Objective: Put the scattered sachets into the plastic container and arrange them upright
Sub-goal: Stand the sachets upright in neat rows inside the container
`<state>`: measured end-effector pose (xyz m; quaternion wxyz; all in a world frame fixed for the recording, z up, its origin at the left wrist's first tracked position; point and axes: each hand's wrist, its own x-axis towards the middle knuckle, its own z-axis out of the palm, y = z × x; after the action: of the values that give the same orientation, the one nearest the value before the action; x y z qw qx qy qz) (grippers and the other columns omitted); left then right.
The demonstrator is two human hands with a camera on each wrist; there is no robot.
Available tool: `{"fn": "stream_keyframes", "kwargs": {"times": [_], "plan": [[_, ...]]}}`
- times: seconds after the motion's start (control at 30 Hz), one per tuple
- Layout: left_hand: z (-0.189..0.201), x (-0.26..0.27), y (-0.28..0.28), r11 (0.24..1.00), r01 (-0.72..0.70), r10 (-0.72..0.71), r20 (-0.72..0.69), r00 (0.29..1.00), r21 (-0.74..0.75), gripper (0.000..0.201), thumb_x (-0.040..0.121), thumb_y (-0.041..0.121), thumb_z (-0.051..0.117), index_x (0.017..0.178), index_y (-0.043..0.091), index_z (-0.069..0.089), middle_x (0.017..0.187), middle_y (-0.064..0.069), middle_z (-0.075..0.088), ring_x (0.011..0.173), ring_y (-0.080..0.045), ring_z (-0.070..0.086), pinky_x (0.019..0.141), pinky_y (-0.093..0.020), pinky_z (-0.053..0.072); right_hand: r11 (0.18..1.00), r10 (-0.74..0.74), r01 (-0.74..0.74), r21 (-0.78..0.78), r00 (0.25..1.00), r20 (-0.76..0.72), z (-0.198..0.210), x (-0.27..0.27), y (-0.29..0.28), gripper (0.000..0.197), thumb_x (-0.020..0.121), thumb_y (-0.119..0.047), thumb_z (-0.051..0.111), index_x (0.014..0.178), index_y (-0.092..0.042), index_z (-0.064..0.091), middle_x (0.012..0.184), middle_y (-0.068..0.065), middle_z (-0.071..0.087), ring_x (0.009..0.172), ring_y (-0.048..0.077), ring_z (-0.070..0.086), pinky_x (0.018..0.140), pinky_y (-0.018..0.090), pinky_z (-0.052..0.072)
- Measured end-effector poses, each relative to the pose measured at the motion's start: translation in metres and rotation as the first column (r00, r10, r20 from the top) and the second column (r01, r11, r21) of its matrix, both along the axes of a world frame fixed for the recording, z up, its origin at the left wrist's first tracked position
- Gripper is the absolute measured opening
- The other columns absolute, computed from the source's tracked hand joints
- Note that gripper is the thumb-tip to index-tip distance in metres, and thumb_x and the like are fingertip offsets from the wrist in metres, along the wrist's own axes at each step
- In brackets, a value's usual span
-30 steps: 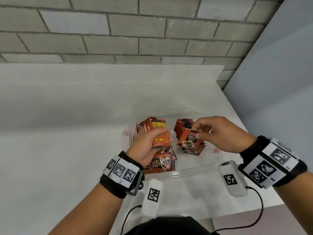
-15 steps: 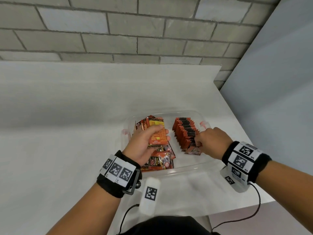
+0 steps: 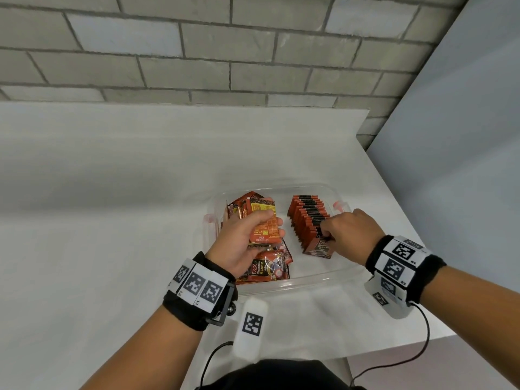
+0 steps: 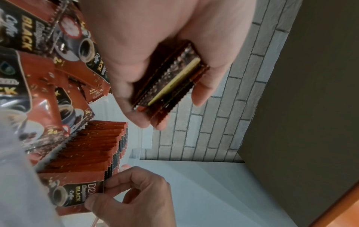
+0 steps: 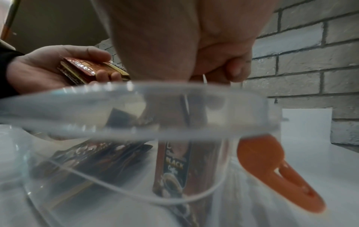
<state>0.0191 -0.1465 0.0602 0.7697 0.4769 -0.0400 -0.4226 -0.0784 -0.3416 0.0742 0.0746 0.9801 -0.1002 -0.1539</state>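
Observation:
A clear plastic container (image 3: 306, 282) sits on the white table. Inside it on the right, a row of upright orange-and-black sachets (image 3: 308, 218) leans back. My right hand (image 3: 327, 235) pinches the top of the nearest sachet (image 3: 318, 247) at the front of that row; the left wrist view shows this sachet (image 4: 77, 195) between thumb and fingers. My left hand (image 3: 261, 223) grips a small stack of sachets (image 3: 264, 225) above the container's left side, seen edge-on in the left wrist view (image 4: 169, 83). Loose sachets (image 3: 267, 267) lie flat under it.
An orange latch (image 5: 272, 169) hangs on the container's right side, another (image 3: 209, 218) on the left. A grey brick wall (image 3: 225, 52) stands behind the table, and a grey panel (image 3: 464, 164) on the right. The table's right edge (image 3: 408, 220) runs close to the container.
My right hand has carried one sachet down from above the container to the front of the upright row. My left hand has stayed holding its stack.

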Motion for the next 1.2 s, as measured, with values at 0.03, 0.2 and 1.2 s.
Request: {"fn": "stream_keyframes", "kwargs": {"times": [0.03,0.2,1.2], "plan": [[0.0,0.0,-0.001,1.0,0.0,0.0,-0.006,1.0,-0.003,0.037,0.071,0.022,0.066,0.105,0.006,0.061,0.086,-0.011,0.071,0.072,-0.021,0.069,0.071,-0.034,0.055,1.0,0.0,0.0,0.0,1.0,0.004,0.0,0.0,-0.001,0.01,0.09,-0.017,0.052,0.094,-0.019,0.06,0.095,-0.003,0.066,0.078,0.018,0.041,0.079,0.03,0.039],[-0.003,0.0,-0.003,1.0,0.01,-0.011,-0.029,1.0,-0.02,0.036,0.07,0.023,0.066,0.101,0.006,0.062,0.088,-0.012,0.069,0.071,-0.024,0.07,0.067,-0.035,0.057,1.0,-0.004,0.003,0.015,1.0,0.028,0.003,-0.001,-0.004,0.009,0.09,-0.024,0.054,0.097,-0.021,0.059,0.096,-0.007,0.064,0.079,0.016,0.049,0.074,0.027,0.031],[-0.006,0.004,0.001,0.973,0.057,-0.085,-0.115,0.99,-0.223,0.04,0.061,0.033,0.089,0.092,0.011,0.076,0.098,-0.018,0.07,0.084,-0.029,0.07,0.073,-0.042,0.059,0.599,-0.193,-0.299,0.743,0.846,0.496,0.038,0.012,0.033,0.021,0.069,-0.01,0.082,0.073,-0.021,0.064,0.095,-0.002,0.059,0.091,0.011,0.054,0.078,0.013,0.04]]}}
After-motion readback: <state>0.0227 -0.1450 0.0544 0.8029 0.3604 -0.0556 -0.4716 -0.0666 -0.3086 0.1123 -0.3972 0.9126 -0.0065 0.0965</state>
